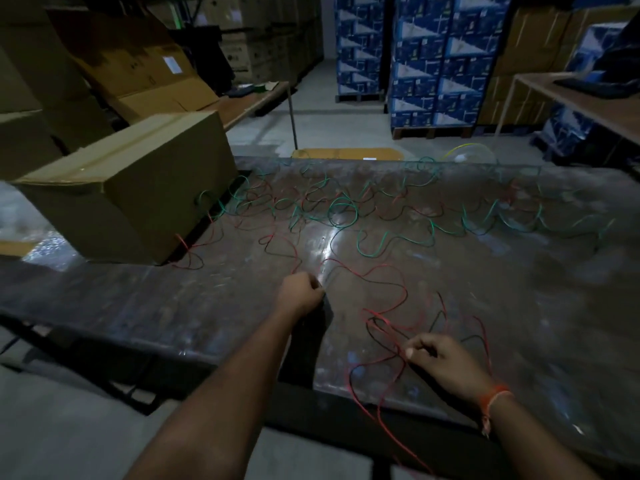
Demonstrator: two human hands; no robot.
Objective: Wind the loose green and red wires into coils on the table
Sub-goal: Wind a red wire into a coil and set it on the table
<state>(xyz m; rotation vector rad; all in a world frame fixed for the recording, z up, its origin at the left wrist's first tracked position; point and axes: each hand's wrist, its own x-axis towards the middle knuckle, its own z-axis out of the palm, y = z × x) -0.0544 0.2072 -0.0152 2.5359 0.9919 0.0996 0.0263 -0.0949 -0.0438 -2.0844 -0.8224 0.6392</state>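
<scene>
A long red wire [388,275] snakes in loose loops over the near half of the dark table [519,306], and one end hangs off the front edge. A green wire [398,244] lies tangled in loops across the far half. My left hand [301,294] is closed on the red wire near the table's middle. My right hand [446,362] pinches the same red wire close to the front edge, where it loops around the hand. A thin dark strand runs alongside the red one.
A large cardboard box [131,188] stands on the table's left part, touching some wire loops. Stacked blue cartons [433,64] and brown boxes fill the background. Another table [588,98] is at the right, and a flat piece of cardboard [346,154] lies beyond the far edge.
</scene>
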